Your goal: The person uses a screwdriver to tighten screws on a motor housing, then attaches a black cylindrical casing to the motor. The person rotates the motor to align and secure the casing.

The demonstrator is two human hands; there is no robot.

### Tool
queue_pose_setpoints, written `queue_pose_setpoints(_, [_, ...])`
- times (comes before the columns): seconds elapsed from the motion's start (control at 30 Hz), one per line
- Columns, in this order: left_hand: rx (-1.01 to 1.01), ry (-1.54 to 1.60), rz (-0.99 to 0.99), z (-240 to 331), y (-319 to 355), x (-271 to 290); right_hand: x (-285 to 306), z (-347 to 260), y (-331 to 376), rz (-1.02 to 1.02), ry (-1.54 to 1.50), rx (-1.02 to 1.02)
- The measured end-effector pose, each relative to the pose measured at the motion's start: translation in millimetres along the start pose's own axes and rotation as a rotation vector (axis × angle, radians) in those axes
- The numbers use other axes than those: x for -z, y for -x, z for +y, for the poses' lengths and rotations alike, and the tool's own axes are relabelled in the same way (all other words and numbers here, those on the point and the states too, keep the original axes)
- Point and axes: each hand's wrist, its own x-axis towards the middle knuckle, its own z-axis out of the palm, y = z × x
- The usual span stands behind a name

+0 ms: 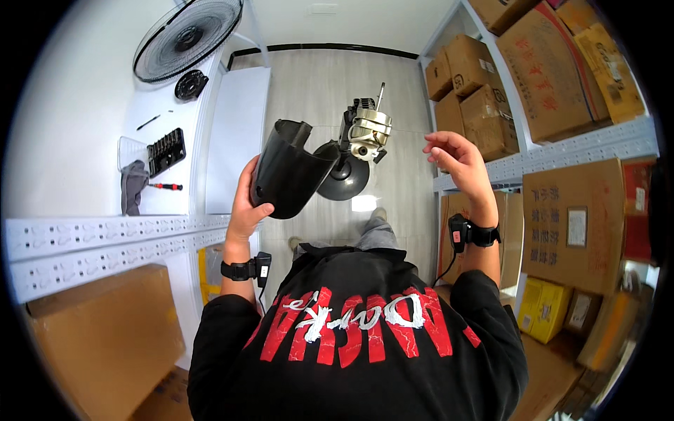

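Observation:
My left hand (247, 203) grips a black plastic motor cover (286, 175), a hollow shell with a cut-out in its upper rim. Right beside the cover stands a fan with its motor (369, 132) exposed, silvery, with a thin shaft pointing up and away. Its round black base (345, 184) shows below, partly hidden by the cover. To the right of the motor, my right hand (455, 158) is raised apart from it, fingers loosely bent and nothing visible in them.
On the left shelf lie a fan grille (188, 38), a round black part (190, 85), a screwdriver bit set (166, 151), a red-and-black screwdriver (167, 186) and a grey cloth (133, 186). Cardboard boxes (551, 77) fill the right rack, close to my right arm.

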Motion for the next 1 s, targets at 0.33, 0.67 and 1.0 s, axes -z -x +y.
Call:
queue_pose_setpoints(0.33, [-0.008, -0.099, 0.354, -46, 51, -138, 70, 92, -42, -0.37, -0.068, -0.035])
queue_pose_setpoints(0.67, [0.165, -0.176, 0.444, -88, 66, -186, 101, 120, -83, -0.578, -0.013, -0.049])
queue_pose_setpoints(1.0, [0.1, -0.2, 0.506, -106, 30, -187, 76, 111, -118, -0.631, 0.058, 0.017])
